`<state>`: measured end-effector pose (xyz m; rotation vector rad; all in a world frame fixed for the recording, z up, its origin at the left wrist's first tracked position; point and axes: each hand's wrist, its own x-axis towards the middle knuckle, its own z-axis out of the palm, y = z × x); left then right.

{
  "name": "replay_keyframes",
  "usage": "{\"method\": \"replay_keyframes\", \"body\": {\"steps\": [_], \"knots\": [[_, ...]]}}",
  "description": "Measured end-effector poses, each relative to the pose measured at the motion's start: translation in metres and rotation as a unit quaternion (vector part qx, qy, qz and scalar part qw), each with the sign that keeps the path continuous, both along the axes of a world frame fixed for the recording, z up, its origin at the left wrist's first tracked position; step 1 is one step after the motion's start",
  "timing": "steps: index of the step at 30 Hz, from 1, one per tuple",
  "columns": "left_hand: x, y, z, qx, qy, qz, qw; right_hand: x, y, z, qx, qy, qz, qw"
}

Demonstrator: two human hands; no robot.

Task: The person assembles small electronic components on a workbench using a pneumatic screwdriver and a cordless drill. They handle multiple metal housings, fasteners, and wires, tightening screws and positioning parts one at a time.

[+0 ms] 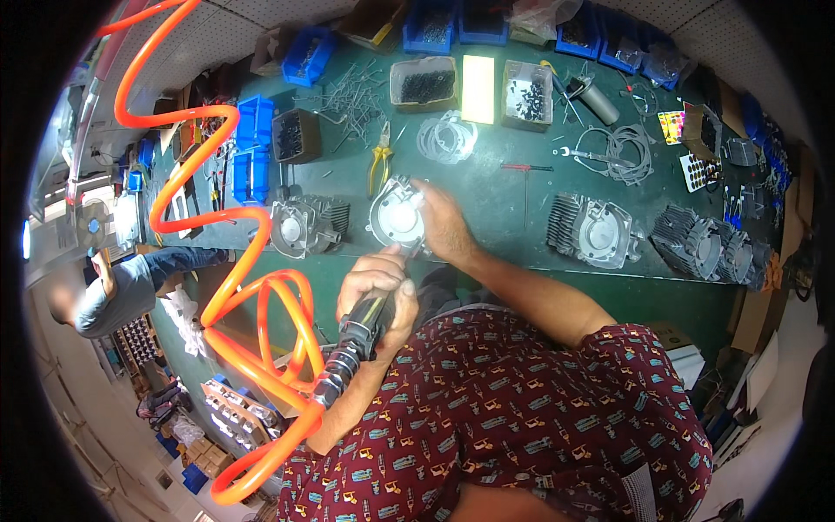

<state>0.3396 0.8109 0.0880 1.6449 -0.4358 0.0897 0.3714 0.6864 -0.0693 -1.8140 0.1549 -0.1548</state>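
My left hand (374, 291) is wrapped round a black air tool (364, 326), whose metal coupling joins an orange coiled hose (300, 426). The tool's front end points toward a silver cast engine cylinder (398, 217) at the bench's near edge; whether the two touch is hidden by my fingers. My right hand (445, 224) grips that cylinder's right side, with the round bright face turned up. Just to the left sits another finned engine cylinder (300, 228). Yellow-handled pliers (380, 161) lie beyond the held cylinder.
Finned cylinders (593, 230) (696, 242) stand along the right front edge of the green bench (487, 187). Farther back are boxes of screws (424, 84), blue bins (252, 174), wire rings (446, 139) and a T-handle tool (526, 187). Another person (122, 296) is at the far left.
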Motion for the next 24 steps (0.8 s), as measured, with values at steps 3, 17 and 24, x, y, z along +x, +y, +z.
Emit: {"method": "replay_keyframes", "body": {"steps": [3, 17, 24], "knots": [[-0.003, 0.001, 0.000, 0.002, 0.000, 0.006, 1.000, -0.002, 0.001, 0.000, 0.010, 0.004, 0.009, 1.000], [0.049, 0.000, 0.021, 0.083, 0.002, -0.156, 0.984, 0.033, -0.013, -0.035, 0.053, 0.023, 0.125, 0.990], [0.081, -0.004, 0.027, -0.002, 0.152, -0.272, 0.950, 0.036, -0.041, 0.014, 0.087, 0.088, 0.121, 0.985]]}}
